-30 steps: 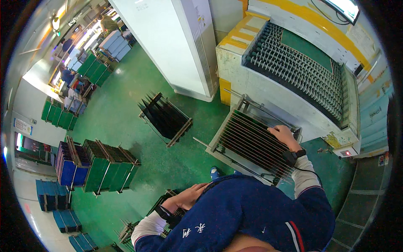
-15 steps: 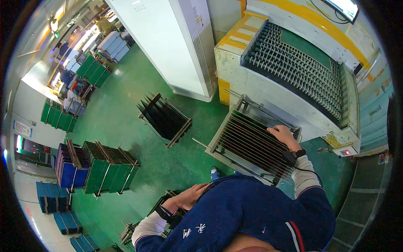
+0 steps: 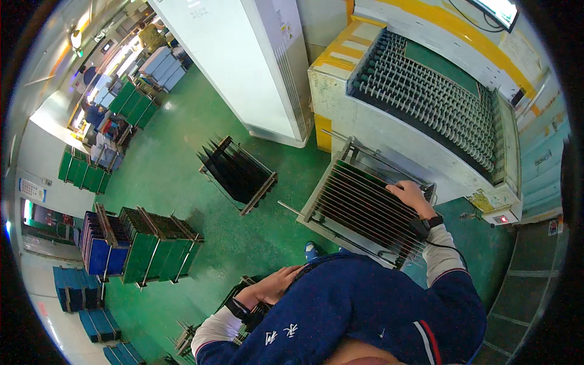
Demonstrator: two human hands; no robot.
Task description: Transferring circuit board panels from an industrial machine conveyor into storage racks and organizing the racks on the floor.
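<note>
My right hand rests on a metal-framed rack, at the far edge of its upright, thin panels standing in a row. Its fingers are stretched out; the fingertips touch the rack or a panel edge, and I cannot tell which. My left hand lies against my waist with its fingers out flat, holding nothing that I can see. Below that hand, another rack is partly hidden by my arm.
A roller conveyor machine stands beyond the panel rack, with a green board on it. A rack of dark panels stands on the green floor. Green and blue panel stacks are at left, a tall white cabinet ahead. People sit far left.
My hands and the rack keep their places. The view has shifted very slightly.
</note>
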